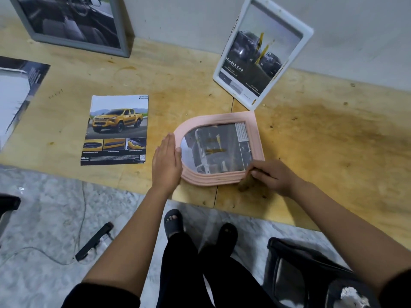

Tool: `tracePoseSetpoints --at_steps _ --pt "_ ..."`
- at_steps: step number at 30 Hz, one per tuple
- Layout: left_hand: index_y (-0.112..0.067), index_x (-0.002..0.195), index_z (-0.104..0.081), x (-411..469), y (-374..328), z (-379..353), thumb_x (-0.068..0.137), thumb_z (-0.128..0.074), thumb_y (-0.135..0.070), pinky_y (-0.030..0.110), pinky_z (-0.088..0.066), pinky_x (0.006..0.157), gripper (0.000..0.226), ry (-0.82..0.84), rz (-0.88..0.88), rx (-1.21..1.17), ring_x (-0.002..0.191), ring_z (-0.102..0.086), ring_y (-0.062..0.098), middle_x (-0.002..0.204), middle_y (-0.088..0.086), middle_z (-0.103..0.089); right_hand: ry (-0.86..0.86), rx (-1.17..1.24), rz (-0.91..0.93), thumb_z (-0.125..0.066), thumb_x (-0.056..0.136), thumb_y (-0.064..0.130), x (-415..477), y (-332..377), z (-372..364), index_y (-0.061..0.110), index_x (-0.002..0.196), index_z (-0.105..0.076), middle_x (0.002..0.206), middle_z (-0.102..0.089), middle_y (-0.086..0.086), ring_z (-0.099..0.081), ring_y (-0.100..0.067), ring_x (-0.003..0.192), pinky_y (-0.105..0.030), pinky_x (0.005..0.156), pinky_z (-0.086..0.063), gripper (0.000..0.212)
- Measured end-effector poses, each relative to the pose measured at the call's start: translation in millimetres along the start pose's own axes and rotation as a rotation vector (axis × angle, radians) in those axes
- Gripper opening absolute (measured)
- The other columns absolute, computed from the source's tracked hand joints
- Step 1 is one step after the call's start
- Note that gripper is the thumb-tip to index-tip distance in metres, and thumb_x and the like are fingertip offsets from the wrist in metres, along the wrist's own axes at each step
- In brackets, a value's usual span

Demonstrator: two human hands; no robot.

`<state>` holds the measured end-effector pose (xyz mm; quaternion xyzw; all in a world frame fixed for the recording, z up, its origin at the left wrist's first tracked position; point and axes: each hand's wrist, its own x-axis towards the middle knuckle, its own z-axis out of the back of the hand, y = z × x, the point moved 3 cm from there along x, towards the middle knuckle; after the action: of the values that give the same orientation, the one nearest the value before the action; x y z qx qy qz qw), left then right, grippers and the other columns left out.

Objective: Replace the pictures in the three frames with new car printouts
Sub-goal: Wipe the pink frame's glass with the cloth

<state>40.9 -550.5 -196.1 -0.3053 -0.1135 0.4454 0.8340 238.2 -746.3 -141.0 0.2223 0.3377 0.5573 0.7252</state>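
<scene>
Hands: left (pixel 165 162) flat, right (pixel 274 176) pinching frame (pixel 211 180).

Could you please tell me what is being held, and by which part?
The pink arched frame: the right hand has its grip on the near corner of the straight end, while the left hand presses flat against the arched end.

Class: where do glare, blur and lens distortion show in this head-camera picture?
Head view: glare whitens the glass of the pink frame and the upper pane of the white frame; the yellow-truck printout reads sharp; wide-angle distortion skews the grey frame at the corner, where detail softens.
</scene>
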Motion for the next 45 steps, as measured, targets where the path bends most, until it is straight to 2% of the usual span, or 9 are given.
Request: tracePoseSetpoints --at_steps 4,8,10,15,18,21,27,38,45 --pt "-0.012 0.148 -0.024 1 1 1 0.102 -0.027 -0.027 0.034 -0.011 0.116 0.048 -0.019 -0.007 0.006 0.143 -0.020 0.016 0.154 0.004 -0.027 -0.065 0.202 -0.264 -0.048 0.088 0.020 -10 -27 34 0.015 0.079 -0.061 0.074 -0.060 -0.002 -0.053 -0.018 0.073 -0.033 0.070 -0.038 0.017" --pt "-0.012 0.147 -0.025 1 2 1 0.102 -0.028 -0.027 0.037 -0.014 0.117 0.048 -0.016 -0.007 -0.005 0.143 -0.021 0.018 0.153 0.004 -0.030 -0.615 0.756 -0.483 -0.040 0.097 0.011 -20 -20 45 0.014 0.087 -0.058 0.084 -0.058 -0.008 -0.057 -0.022 0.080 -0.023 0.071 -0.049 0.021" --pt "-0.012 0.147 -0.025 1 2 2 0.102 -0.028 -0.027 0.040 -0.017 0.117 0.048 -0.022 -0.010 -0.002 0.142 -0.023 0.019 0.151 0.005 -0.032 -0.815 1.110 -0.608 -0.041 0.098 0.025 -26 -13 34 0.020 0.097 -0.060 0.093 -0.064 -0.008 -0.061 -0.028 0.094 -0.035 0.080 -0.052 0.020" --pt "-0.013 0.147 -0.024 0 2 2 0.102 -0.027 -0.027 0.038 -0.015 0.117 0.048 -0.028 0.008 0.006 0.142 -0.022 0.018 0.152 0.004 -0.031 -0.635 1.581 -0.572 -0.060 0.086 0.016 -14 20 -10 0.009 0.123 -0.051 0.113 -0.064 -0.014 -0.065 -0.027 0.097 -0.041 0.074 -0.057 0.039" --pt "-0.014 0.148 -0.023 -1 2 2 0.102 -0.027 -0.028 0.037 -0.015 0.117 0.048 -0.027 0.010 0.016 0.143 -0.021 0.017 0.153 0.003 -0.030 -0.775 1.029 -0.586 -0.071 0.079 0.031 -9 34 -26 0.025 0.125 -0.039 0.116 -0.060 -0.001 -0.061 -0.018 0.106 -0.042 0.091 -0.051 0.056" --pt "-0.015 0.148 -0.022 0 2 2 0.102 -0.027 -0.028 0.034 -0.013 0.117 0.048 -0.029 0.014 0.016 0.143 -0.020 0.016 0.153 0.002 -0.028 -0.633 0.658 -0.143 -0.062 0.087 0.009 9 70 -43 0.028 0.119 -0.046 0.111 -0.061 0.008 -0.058 0.007 0.098 -0.013 0.085 -0.047 0.041" --pt "-0.016 0.148 -0.021 -2 3 1 0.102 -0.026 -0.030 0.033 -0.012 0.116 0.048 -0.024 0.014 0.038 0.143 -0.020 0.016 0.154 0.001 -0.027 -0.191 -0.278 0.457 -0.069 0.076 0.013 17 60 -97 0.016 0.120 -0.059 0.123 -0.064 -0.003 -0.061 -0.021 0.110 -0.036 0.099 -0.044 0.044" --pt "-0.013 0.146 -0.028 0 4 1 0.101 -0.027 -0.028 0.046 -0.026 0.112 0.047 -0.033 -0.018 0.024 0.137 -0.032 0.023 0.148 0.006 -0.038 -0.237 -0.264 0.094 -0.039 0.072 0.015 -34 17 -34 0.027 0.118 -0.052 0.116 -0.065 -0.001 -0.060 -0.019 0.104 -0.025 0.082 -0.047 0.049" --pt "-0.015 0.143 -0.031 0 4 -1 0.101 -0.027 -0.029 0.050 -0.033 0.107 0.045 -0.054 -0.018 0.025 0.130 -0.040 0.026 0.142 0.006 -0.044 -0.293 -0.192 -0.326 -0.051 0.089 0.004 -64 -36 0 0.020 0.126 -0.053 0.114 -0.065 -0.008 -0.063 -0.029 0.095 -0.029 0.067 -0.043 0.040"
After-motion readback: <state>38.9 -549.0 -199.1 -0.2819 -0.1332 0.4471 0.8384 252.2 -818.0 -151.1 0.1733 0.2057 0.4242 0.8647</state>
